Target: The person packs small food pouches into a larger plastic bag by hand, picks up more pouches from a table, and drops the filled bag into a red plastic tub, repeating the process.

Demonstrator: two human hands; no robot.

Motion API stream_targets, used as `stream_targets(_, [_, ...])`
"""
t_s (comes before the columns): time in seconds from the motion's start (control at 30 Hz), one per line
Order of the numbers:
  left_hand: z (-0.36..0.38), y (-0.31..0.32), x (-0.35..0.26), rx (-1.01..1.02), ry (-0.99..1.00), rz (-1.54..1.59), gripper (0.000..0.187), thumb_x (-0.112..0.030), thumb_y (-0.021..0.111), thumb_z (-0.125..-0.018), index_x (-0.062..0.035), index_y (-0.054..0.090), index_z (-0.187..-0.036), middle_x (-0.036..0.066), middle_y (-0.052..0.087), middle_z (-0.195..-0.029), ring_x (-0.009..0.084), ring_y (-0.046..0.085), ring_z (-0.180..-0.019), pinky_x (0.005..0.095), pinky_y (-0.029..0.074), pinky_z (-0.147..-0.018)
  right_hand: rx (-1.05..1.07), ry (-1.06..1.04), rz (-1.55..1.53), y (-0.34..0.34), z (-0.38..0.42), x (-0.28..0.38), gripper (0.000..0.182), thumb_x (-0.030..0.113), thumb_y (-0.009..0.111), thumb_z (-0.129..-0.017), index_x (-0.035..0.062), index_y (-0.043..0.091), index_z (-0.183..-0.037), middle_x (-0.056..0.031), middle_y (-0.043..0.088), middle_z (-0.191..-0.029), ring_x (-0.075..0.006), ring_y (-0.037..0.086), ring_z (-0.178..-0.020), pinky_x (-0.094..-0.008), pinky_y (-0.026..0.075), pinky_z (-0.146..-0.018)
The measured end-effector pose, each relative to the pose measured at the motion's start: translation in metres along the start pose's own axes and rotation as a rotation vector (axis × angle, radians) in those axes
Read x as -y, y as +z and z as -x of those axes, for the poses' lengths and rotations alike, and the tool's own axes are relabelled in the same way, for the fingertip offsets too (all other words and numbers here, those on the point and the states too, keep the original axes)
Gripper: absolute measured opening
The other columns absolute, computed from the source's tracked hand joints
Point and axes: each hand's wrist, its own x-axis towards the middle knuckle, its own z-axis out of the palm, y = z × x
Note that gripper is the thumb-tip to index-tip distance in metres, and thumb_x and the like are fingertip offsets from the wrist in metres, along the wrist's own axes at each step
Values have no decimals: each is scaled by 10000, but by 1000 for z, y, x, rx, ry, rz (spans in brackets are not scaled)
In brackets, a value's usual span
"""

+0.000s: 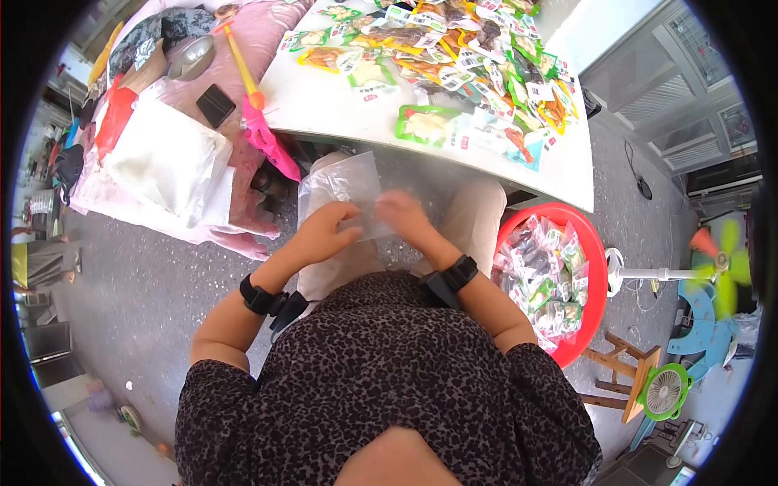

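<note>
A clear plastic bag (pixel 347 180) hangs over my lap, below the front edge of the white table. My left hand (pixel 326 235) is closed on its lower part, fingers curled and thumb below them. At the bag's right edge is my right hand (pixel 403 217), its fingertips pinched together there and slightly blurred by motion. Straight ahead on the table, a green-edged food packet (pixel 427 125) and a packet with a light blue edge (pixel 506 139) lie near the front edge, beyond both hands.
Many food packets (pixel 478 57) are heaped on the white table (pixel 340 113). At my right stands a red tub (pixel 598 275) of filled packets. White sheets (pixel 170 162), a dark phone (pixel 215 105) and a metal bowl (pixel 193 58) rest on a pink-covered surface at left. Fans stand at right.
</note>
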Motion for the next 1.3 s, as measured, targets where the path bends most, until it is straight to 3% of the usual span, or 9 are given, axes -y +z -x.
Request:
stream_targets(0.2, [-30,37,25,-82,-239,587,172,-159,536,-769,-15,465,-829,29,501,-733,74,460,-636,200,383,-562,136,-111,154,6,-1,3,192,158,553,-724,23,531,-858,-88,543,-840,-160,523,-759,-276,416,-651])
stream_targets(0.37, [-32,39,21,-88,-295,598,161,-168,520,-780,-18,466,-803,25,495,-712,75,459,-624,198,385,-550,253,-80,133,0,0,4,257,171,563,-721,19,521,-925,-98,542,-888,-172,521,-823,-277,413,-712])
stream_targets(0.47, [-31,40,24,-88,-319,714,151,-163,517,-775,-17,482,-782,19,495,-681,69,451,-592,192,378,-533,189,-86,-49,3,5,6,164,129,544,-743,-3,517,-837,-59,560,-765,-119,527,-699,-243,419,-615])
stream_targets(0.6, [-30,38,22,-95,-372,870,116,-138,494,-782,-24,494,-762,4,481,-653,59,429,-567,184,360,-515,80,95,-196,3,5,5,191,144,533,-763,4,501,-890,-32,535,-786,-98,496,-681,-216,407,-603])
stream_targets(0.8, [-30,35,24,38,-348,858,124,-172,474,-803,-53,486,-834,15,512,-793,98,489,-759,236,410,-695,11,143,-315,-2,8,12,196,152,527,-766,17,496,-905,-26,516,-768,-84,463,-657,-204,393,-585])
stream_targets(1.07, [-32,34,21,35,-346,907,109,-154,476,-796,-60,501,-844,2,509,-785,85,479,-724,226,404,-676,70,59,-257,-7,5,3,227,161,534,-755,2,504,-914,-45,507,-855,-113,489,-764,-240,411,-653])
stream_targets(1.17, [-32,36,16,7,-335,933,123,-141,479,-789,-53,511,-868,5,513,-785,79,474,-702,216,399,-660,80,-197,-64,-1,8,14,212,148,544,-744,8,513,-900,-43,516,-828,-111,493,-770,-242,412,-652])
stream_targets(1.27, [-29,33,13,-73,-199,755,180,-155,501,-775,-39,511,-913,14,519,-812,88,478,-708,216,394,-656,-14,-92,401,-12,3,12,193,106,545,-736,9,512,-900,-45,527,-802,-111,505,-746,-236,416,-631])
stream_targets(1.3, [-27,31,14,-106,-134,649,206,-164,511,-770,-33,510,-929,18,521,-825,93,482,-714,217,393,-656,-30,-98,278,-18,1,10,177,95,537,-739,9,513,-892,-43,530,-791,-107,507,-729,-231,415,-619])
